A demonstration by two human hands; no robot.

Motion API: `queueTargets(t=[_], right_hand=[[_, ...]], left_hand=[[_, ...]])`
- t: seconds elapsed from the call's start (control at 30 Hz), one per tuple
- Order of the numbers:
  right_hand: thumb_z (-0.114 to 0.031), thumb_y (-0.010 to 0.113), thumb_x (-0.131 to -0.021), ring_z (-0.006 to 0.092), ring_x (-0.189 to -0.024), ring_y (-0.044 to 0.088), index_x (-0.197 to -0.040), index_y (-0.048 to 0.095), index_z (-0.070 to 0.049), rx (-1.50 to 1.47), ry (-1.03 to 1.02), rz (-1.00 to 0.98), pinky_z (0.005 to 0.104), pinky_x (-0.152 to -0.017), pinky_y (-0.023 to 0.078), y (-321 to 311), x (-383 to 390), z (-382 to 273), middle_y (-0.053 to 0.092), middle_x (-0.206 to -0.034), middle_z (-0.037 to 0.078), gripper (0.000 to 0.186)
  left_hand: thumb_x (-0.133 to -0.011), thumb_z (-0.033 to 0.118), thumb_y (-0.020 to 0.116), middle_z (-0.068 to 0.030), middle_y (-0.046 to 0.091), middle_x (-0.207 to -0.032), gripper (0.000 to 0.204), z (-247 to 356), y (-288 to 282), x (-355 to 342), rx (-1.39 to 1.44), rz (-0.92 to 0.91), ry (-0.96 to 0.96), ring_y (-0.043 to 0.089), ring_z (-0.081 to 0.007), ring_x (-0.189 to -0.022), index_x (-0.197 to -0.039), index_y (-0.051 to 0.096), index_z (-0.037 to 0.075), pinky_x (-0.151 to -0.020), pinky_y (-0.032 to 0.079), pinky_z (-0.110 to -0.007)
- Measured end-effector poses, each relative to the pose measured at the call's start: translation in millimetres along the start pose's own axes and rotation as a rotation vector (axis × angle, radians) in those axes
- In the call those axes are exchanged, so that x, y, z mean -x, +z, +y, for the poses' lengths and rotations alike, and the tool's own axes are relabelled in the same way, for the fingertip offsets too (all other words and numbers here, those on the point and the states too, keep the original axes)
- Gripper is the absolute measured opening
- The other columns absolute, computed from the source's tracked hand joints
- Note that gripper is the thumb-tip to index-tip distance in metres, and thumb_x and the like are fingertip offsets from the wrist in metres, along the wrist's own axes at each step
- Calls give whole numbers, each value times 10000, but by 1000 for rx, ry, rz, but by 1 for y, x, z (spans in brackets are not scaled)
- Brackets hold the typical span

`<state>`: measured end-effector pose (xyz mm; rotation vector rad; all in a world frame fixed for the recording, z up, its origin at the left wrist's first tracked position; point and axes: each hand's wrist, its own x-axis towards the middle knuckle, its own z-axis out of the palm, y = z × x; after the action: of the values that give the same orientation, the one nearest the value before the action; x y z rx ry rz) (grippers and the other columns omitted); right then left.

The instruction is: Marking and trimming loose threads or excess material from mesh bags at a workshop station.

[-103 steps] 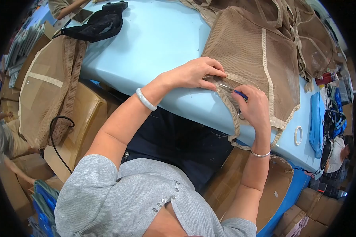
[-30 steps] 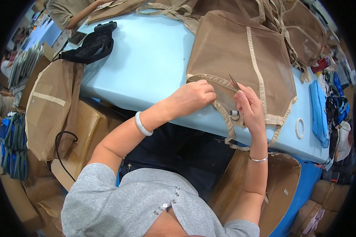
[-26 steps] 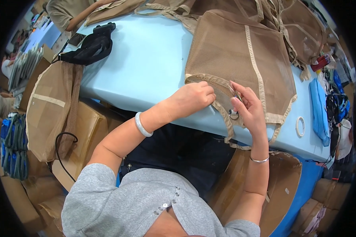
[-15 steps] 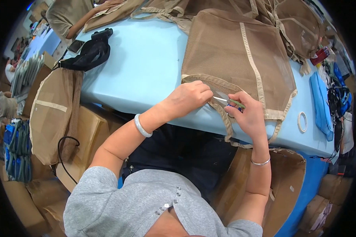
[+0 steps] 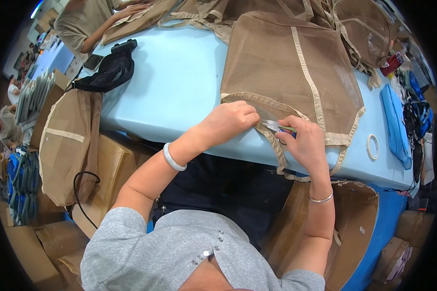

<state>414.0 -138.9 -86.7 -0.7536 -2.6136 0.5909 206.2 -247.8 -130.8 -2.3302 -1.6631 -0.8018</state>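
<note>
A brown mesh piece (image 5: 272, 58) with beige binding tape lies spread over the near edge of the light-blue table. My left hand (image 5: 233, 119) is closed, pinching the taped edge (image 5: 258, 103) of this mesh; its fingertips hide the exact spot. In my right hand (image 5: 303, 138) I grip small scissors (image 5: 271, 125), with a bit of green showing at the fingers. The blades point left and reach close to my left fingertips, at the tape. A loose length of binding (image 5: 279, 155) hangs over the table edge below the scissors.
A black strapped item (image 5: 112, 70) lies at the table's left; another mesh piece (image 5: 65, 145) hangs beside it. A tape roll (image 5: 372, 147) and blue fabric (image 5: 395, 128) lie right. Cardboard boxes (image 5: 352, 233) stand below. Another person's arm (image 5: 99, 36) rests on mesh, far left.
The scissor blades have come closer together and slightly nearer to my left fingertips. My left hand keeps its pinch on the mesh edge. The view has shifted slightly.
</note>
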Motion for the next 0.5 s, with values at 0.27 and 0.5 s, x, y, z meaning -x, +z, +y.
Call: queueTargets(t=[0.27, 0.5], right_hand=[[-183, 760, -752, 280, -763, 665, -920, 711, -82, 24, -39, 12, 382, -679, 508, 1, -4, -2, 693, -791, 91, 202], [-175, 755, -757, 281, -771, 666, -913, 712, -77, 32, -49, -2, 376, -691, 509, 1, -5, -4, 695, -801, 95, 190]], left_hand=[[-781, 93, 675, -39, 640, -858, 88, 2, 4, -3, -32, 24, -28, 632, -211, -821, -831, 613, 57, -726, 535, -316], [-796, 97, 671, -44, 638, -831, 70, 0, 3, -4, 60, 94, -41, 622, -215, -800, -800, 617, 52, -732, 525, -318]])
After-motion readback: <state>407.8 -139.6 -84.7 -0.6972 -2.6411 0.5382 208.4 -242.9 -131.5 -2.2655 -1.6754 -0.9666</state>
